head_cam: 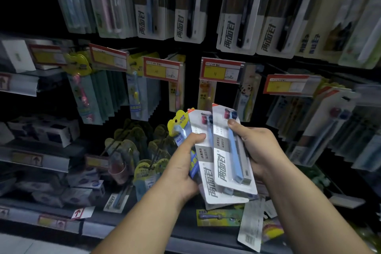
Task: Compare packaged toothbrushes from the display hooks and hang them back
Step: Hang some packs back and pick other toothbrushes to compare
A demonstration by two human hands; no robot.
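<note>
My left hand (183, 163) grips a white toothbrush pack (207, 171) together with a small yellow-topped children's toothbrush pack (181, 125), thumb lying across the white card. My right hand (257, 150) holds a second white pack (224, 150) with a light blue toothbrush, thumb pressed on its front. The two white packs overlap in front of the display hooks (274, 66), which carry more hanging toothbrush packs.
Red-and-yellow price tags (220, 70) stick out from the hook ends. Rows of packs hang above (189, 4) and to the right (321, 128). Shelves at the left hold boxed goods (49, 132). Loose packs lie on the bottom shelf (218, 217).
</note>
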